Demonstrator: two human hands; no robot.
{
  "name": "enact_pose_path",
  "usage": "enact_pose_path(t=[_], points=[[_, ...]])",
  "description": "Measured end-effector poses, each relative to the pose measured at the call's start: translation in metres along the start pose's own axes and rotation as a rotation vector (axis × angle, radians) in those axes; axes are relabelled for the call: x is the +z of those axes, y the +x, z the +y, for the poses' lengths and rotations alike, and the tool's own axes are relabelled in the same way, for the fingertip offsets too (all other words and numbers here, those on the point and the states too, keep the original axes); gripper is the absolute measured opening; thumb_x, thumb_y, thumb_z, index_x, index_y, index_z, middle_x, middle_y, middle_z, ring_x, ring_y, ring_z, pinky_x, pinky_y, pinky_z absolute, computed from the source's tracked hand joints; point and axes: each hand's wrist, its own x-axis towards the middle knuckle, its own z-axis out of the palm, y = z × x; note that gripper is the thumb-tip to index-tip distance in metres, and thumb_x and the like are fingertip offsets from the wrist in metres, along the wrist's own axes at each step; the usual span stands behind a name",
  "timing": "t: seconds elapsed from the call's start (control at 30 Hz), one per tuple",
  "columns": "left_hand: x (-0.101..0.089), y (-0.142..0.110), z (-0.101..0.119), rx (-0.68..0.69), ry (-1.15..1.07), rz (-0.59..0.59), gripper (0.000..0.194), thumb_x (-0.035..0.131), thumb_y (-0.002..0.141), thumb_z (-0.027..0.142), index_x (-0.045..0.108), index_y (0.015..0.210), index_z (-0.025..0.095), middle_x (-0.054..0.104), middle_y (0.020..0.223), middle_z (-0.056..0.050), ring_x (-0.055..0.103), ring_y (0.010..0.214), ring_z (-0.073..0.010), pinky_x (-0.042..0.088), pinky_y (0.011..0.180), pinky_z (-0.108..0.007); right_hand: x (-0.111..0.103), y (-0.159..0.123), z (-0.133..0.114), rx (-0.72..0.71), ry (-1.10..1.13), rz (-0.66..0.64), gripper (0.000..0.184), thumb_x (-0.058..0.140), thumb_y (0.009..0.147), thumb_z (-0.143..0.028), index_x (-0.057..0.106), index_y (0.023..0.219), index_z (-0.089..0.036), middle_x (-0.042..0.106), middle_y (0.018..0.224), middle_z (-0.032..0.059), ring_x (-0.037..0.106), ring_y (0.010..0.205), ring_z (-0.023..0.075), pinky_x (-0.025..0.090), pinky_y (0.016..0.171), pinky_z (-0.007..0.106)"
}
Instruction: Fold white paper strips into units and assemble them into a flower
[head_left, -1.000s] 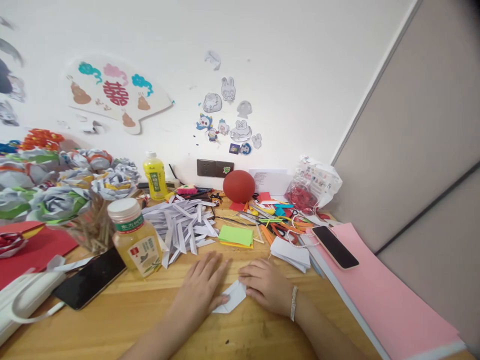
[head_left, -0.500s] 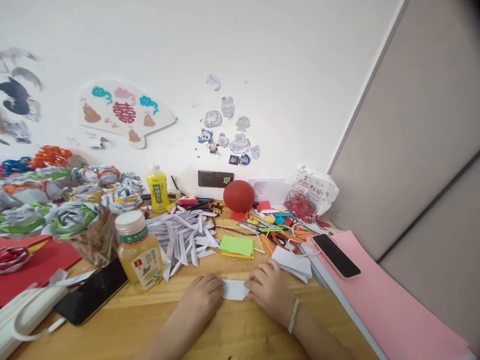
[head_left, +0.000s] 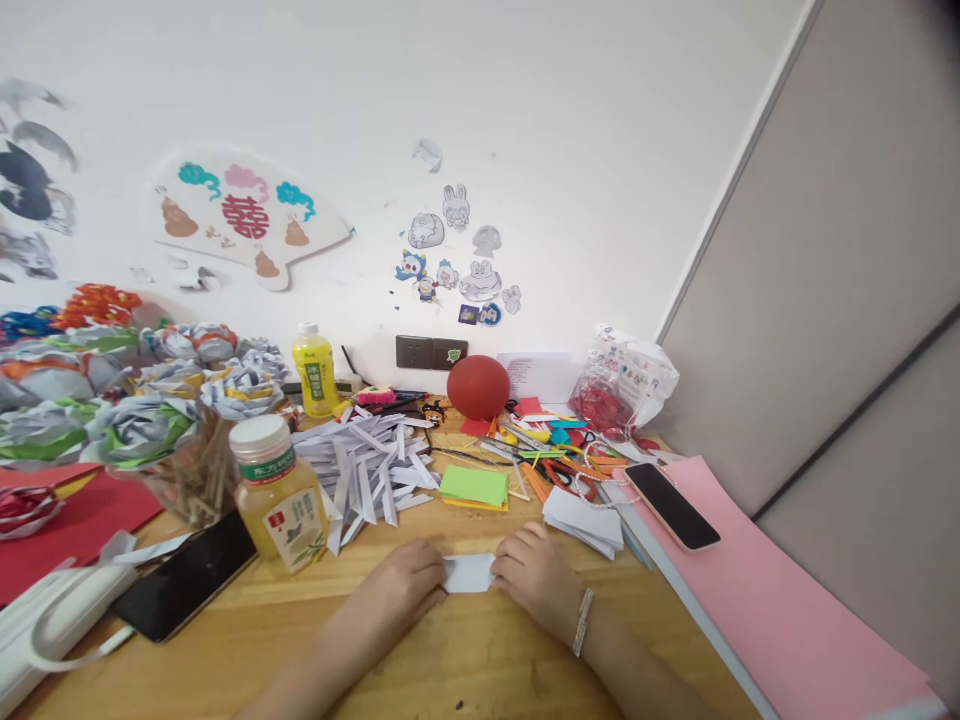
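Head view: my left hand [head_left: 409, 580] and right hand [head_left: 534, 580] each pinch one end of a small white paper [head_left: 469, 574], fingers bunched close, so it spans the gap between them over the worktop [head_left: 480, 665]. Just beyond it lies a green paper stack [head_left: 474, 486]; white sheets [head_left: 582, 517] sit near my right hand, folded strips [head_left: 367, 465] farther left, beside a bottle [head_left: 285, 515].

A small piece of plain white paper [head_left: 469, 574] stretches crosswise on or just above the wooden desk [head_left: 480, 665], long edges running left to right, middle exposed, both short ends hidden.
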Motion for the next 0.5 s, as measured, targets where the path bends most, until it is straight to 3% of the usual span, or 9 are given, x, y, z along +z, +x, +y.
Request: enact_pose_path(t=[0.3, 0.5], points=[[0.005, 0.002, -0.001, -0.016, 0.092, 0.056, 0.036, 0.031, 0.094, 0.021, 0.057, 0.07, 0.017, 0.057, 0.071, -0.003, 0.052, 0.066, -0.0135, 0.044, 0.06, -0.024, -0.002, 0.003, -0.004, 0.06, 0.058, 0.0, 0.008, 0.055, 0.087, -0.021, 0.061, 0.081, -0.019, 0.063, 0.082, 0.0, 0.052, 0.078, 0.0138, 0.033, 0.075, 0.029], [0.009, 0.0, -0.001, -0.039, 0.193, 0.077, 0.032, 0.033, 0.093, 0.018, 0.056, 0.069, 0.017, 0.057, 0.071, -0.004, 0.054, 0.067, -0.0147, 0.045, 0.062, -0.025, -0.005, 0.003, -0.007, 0.113, 0.126, -0.022, 0.014, 0.063, 0.081, -0.034, 0.06, 0.081, -0.02, 0.062, 0.084, 0.0, 0.051, 0.082, 0.0155, 0.032, 0.075, 0.03]])
